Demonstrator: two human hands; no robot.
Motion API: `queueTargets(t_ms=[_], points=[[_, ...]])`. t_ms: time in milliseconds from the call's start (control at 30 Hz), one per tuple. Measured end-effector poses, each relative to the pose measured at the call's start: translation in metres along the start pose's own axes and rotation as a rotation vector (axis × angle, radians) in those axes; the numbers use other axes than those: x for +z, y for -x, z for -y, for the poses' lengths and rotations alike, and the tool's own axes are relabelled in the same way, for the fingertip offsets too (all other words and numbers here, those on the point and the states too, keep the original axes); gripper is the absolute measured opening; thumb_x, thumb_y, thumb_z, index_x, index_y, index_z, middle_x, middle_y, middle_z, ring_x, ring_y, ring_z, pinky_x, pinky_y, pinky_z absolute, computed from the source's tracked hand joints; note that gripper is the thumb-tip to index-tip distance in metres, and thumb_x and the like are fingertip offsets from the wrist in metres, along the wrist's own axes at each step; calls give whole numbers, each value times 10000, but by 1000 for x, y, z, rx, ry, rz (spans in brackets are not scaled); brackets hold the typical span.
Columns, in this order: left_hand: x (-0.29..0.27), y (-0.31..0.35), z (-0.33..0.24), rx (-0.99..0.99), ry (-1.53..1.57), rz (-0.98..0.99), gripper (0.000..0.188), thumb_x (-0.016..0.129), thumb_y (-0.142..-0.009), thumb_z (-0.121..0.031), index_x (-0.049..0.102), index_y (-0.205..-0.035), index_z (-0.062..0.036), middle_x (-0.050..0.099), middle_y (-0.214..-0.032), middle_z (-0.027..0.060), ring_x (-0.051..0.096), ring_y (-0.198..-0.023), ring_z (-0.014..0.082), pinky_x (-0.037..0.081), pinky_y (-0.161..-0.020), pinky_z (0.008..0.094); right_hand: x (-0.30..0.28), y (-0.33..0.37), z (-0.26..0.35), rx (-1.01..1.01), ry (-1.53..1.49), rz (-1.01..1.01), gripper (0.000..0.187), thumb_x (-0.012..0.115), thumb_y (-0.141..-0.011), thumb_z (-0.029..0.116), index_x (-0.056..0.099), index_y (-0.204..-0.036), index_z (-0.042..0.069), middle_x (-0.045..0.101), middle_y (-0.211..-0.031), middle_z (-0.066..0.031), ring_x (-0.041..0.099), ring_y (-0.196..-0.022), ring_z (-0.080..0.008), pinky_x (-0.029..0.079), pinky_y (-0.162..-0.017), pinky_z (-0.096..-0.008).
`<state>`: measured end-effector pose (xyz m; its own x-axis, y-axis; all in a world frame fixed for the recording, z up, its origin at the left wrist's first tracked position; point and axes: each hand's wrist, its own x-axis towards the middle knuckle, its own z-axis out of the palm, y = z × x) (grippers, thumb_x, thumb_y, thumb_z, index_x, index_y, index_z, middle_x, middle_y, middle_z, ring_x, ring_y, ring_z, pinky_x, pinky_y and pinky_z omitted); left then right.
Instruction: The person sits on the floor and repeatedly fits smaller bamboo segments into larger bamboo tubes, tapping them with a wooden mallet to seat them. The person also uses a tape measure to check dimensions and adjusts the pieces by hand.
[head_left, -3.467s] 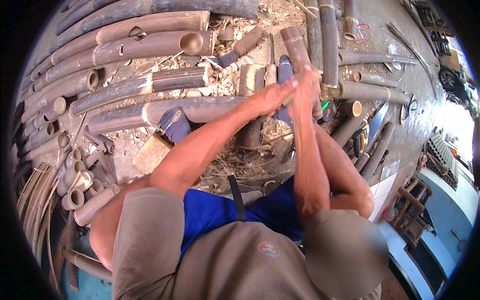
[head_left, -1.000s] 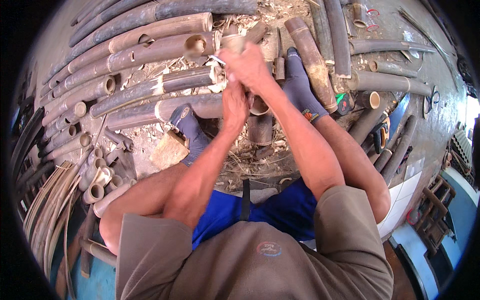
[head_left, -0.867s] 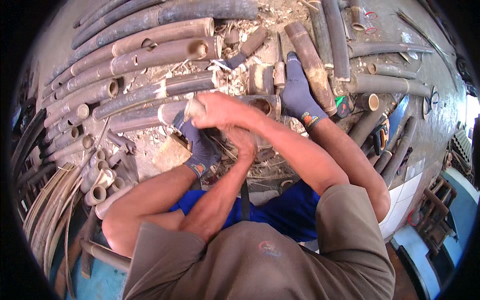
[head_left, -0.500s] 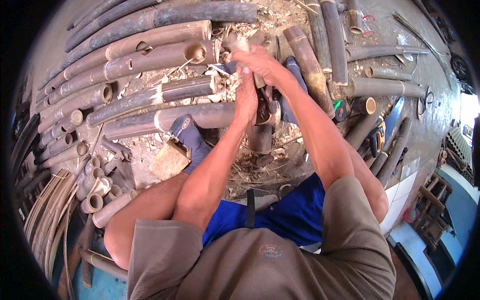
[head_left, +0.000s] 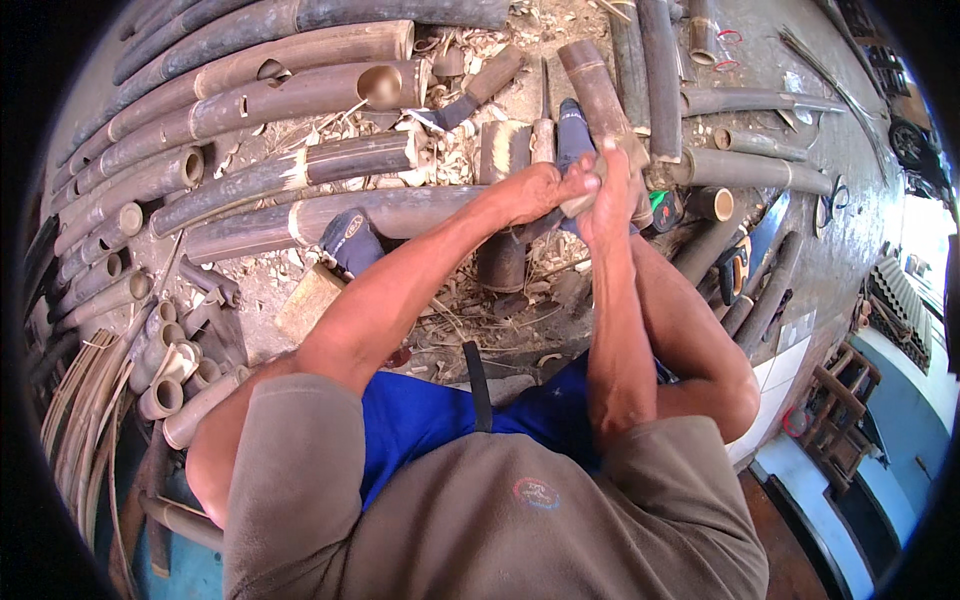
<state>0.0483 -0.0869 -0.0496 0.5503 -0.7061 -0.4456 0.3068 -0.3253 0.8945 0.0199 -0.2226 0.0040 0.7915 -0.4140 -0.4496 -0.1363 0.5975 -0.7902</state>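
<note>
- Head view, just above centre: both hands meet on a short pale bamboo piece (head_left: 583, 200). The left hand (head_left: 530, 190) has its fingers curled round the near end, and the right hand (head_left: 612, 192) is wrapped over the top of it. Both are clenched on it, though I can't tell if there's a tool tucked in there too.
- That piece sits right above a dark upright bamboo stump (head_left: 500, 262), with a thicker brown bamboo section (head_left: 600, 95) leaning in from the upper middle, touching or nearly touching the right hand.
- My take on doing this bit well: keep both grips tight and close together, wrists straight, and work over the stump so the piece doesn't twist out.
- Room-wise it's cramped. Long bamboo poles (head_left: 290, 105) fill the upper left, cut bamboo rings (head_left: 160, 395) pile up at the left edge, and more poles fan out at upper right.
- The only open patch is the shavings-covered floor (head_left: 470, 320) between the knees, near a small wooden block (head_left: 308, 300).
</note>
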Motion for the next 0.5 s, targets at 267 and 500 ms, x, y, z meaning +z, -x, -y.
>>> queueTargets(t_ms=[267,500], points=[[-10,-7,-16,-87,-172,74,966,476,-864,-922,637,-610,-4,541,-581,64,540,-563,191,449,-537,414,-12,7,-20,-80,-151,-166,219,654,-1004,283,551,-944,100,575,-796,-39,584,-718,-155,533,-650,-318],[-37,30,-25,-141,29,-378,939,437,-969,-811,694,-730,59,657,-650,136,660,-659,241,540,-688,399,58,-60,-32,226,125,152,281,735,-928,247,586,-1030,32,584,-766,-65,563,-582,-151,506,-504,-302]])
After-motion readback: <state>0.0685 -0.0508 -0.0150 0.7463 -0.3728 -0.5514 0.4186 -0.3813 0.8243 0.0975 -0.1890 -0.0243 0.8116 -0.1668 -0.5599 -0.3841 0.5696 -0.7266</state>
